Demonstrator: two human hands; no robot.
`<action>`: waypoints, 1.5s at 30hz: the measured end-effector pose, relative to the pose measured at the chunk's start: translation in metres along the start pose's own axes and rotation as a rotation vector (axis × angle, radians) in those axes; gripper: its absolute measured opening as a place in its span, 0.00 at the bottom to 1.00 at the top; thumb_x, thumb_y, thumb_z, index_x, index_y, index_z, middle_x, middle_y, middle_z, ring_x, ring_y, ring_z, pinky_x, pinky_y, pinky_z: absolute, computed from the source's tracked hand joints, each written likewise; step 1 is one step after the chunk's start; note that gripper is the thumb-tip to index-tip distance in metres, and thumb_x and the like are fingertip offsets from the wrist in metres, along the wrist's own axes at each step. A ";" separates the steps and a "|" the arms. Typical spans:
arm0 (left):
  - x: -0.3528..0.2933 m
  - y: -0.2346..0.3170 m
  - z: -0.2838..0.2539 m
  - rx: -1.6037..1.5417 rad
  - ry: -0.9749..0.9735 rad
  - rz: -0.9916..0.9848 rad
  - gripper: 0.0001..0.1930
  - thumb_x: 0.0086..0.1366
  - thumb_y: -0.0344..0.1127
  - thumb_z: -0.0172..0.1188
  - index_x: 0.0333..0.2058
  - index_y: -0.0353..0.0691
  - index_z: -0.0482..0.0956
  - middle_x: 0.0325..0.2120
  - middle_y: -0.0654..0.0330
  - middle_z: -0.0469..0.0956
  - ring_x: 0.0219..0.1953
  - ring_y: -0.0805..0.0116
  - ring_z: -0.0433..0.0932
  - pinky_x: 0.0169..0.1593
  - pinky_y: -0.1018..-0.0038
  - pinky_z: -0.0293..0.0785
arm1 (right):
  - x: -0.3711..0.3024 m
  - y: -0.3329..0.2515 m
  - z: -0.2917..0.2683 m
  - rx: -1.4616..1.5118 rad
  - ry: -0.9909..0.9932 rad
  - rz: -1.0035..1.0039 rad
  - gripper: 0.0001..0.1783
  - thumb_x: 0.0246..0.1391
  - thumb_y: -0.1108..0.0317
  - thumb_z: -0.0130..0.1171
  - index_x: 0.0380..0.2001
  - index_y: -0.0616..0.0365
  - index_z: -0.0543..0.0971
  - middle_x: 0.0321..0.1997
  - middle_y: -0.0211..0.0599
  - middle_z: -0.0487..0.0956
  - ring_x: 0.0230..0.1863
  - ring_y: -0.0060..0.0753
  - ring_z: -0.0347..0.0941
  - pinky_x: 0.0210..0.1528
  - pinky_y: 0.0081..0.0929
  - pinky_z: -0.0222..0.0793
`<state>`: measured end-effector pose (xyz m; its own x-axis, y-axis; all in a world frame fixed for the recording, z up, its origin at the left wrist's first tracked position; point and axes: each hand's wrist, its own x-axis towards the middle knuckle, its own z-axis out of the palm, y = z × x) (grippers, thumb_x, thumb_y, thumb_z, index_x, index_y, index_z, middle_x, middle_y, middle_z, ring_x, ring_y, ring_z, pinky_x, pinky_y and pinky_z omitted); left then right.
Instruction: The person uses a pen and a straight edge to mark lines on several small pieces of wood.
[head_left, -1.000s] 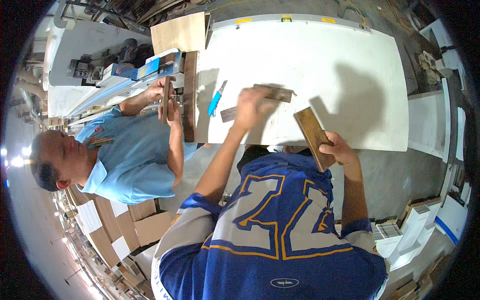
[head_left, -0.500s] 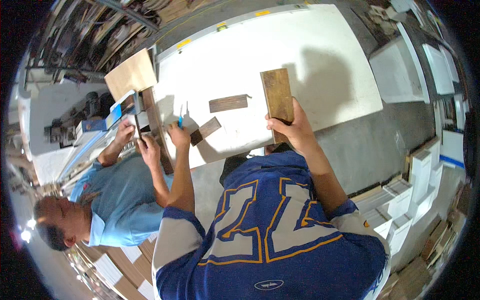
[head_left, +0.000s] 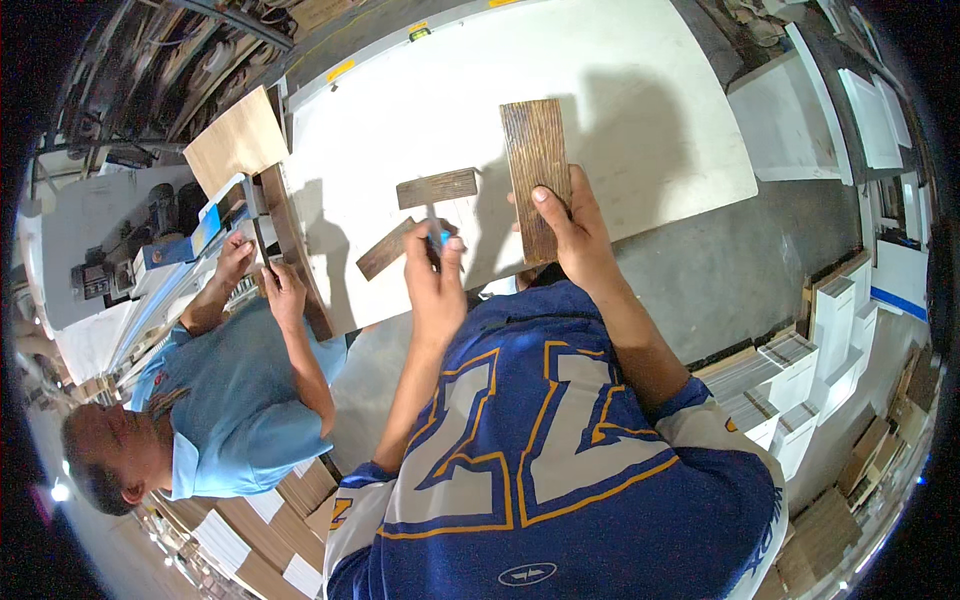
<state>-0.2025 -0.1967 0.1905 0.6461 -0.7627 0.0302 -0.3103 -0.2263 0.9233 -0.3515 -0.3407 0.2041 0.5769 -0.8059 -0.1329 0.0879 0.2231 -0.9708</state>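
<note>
My right hand grips a brown wooden block upright near the table's front edge, thumb across its face. The block's ribbed, grooved face is turned toward me. My left hand is closed around a slim blue-handled tool; its thin grey end points away from me and is blurred, so its exact kind is unclear. Beyond that hand, a ribbed dark wood piece lies flat on the white tabletop. Another wood piece lies slanted beside my left fingers.
At my left a co-worker in a blue shirt holds a thin dark strip in both hands. A long brown board runs along the table's left edge. A level lies along the far edge. White panels stand at the right.
My left hand has moved right with the blue-handled tool, toward the block. The block in my right hand now shows its grooved face instead of a smoother one. The view has shifted slightly.
</note>
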 end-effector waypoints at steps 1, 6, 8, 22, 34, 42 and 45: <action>-0.005 0.012 0.000 0.024 -0.049 0.012 0.18 0.77 0.41 0.55 0.55 0.32 0.71 0.39 0.54 0.76 0.39 0.65 0.76 0.45 0.69 0.74 | 0.000 0.001 0.001 -0.029 0.012 -0.028 0.16 0.74 0.62 0.50 0.54 0.62 0.67 0.47 0.43 0.81 0.43 0.25 0.81 0.45 0.28 0.82; -0.011 0.048 0.006 0.269 -0.207 0.202 0.30 0.77 0.50 0.50 0.69 0.38 0.64 0.43 0.44 0.77 0.43 0.45 0.79 0.49 0.57 0.75 | -0.002 -0.003 0.004 -0.179 0.069 -0.069 0.17 0.73 0.58 0.50 0.53 0.61 0.68 0.44 0.42 0.80 0.42 0.32 0.79 0.47 0.30 0.76; -0.014 0.056 0.010 0.313 -0.204 0.174 0.29 0.78 0.51 0.49 0.70 0.42 0.64 0.39 0.45 0.75 0.40 0.46 0.78 0.46 0.57 0.75 | -0.005 -0.006 0.006 -0.157 0.079 -0.066 0.20 0.72 0.55 0.51 0.53 0.61 0.68 0.43 0.46 0.80 0.45 0.41 0.79 0.51 0.36 0.72; -0.018 0.062 0.021 0.290 -0.232 0.223 0.27 0.77 0.42 0.52 0.72 0.46 0.64 0.32 0.50 0.73 0.31 0.51 0.77 0.37 0.58 0.76 | -0.010 -0.014 0.006 -0.287 0.128 -0.221 0.21 0.73 0.54 0.50 0.54 0.62 0.67 0.37 0.49 0.82 0.38 0.42 0.81 0.42 0.37 0.75; 0.000 0.071 0.008 0.262 -0.164 0.206 0.26 0.76 0.38 0.53 0.71 0.48 0.65 0.33 0.49 0.75 0.33 0.50 0.78 0.40 0.59 0.76 | -0.023 -0.013 0.007 -0.299 -0.007 -0.098 0.20 0.71 0.58 0.52 0.55 0.63 0.68 0.37 0.53 0.82 0.39 0.46 0.83 0.42 0.38 0.76; 0.016 0.074 -0.001 0.249 -0.119 0.216 0.25 0.77 0.37 0.51 0.71 0.46 0.65 0.43 0.44 0.78 0.43 0.47 0.80 0.49 0.59 0.75 | -0.027 -0.015 0.005 -0.349 -0.041 -0.141 0.18 0.71 0.61 0.53 0.52 0.64 0.69 0.33 0.53 0.82 0.35 0.48 0.83 0.37 0.39 0.75; 0.023 0.074 -0.002 0.226 -0.085 0.254 0.25 0.77 0.37 0.50 0.70 0.43 0.66 0.49 0.42 0.79 0.48 0.44 0.80 0.54 0.59 0.74 | -0.030 -0.017 0.005 -0.346 -0.076 -0.107 0.17 0.71 0.61 0.54 0.51 0.64 0.69 0.32 0.53 0.81 0.34 0.48 0.82 0.36 0.40 0.74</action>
<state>-0.2091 -0.2292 0.2603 0.4707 -0.8577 0.2071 -0.6067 -0.1442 0.7818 -0.3667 -0.3174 0.2261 0.6392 -0.7687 -0.0245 -0.1216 -0.0696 -0.9901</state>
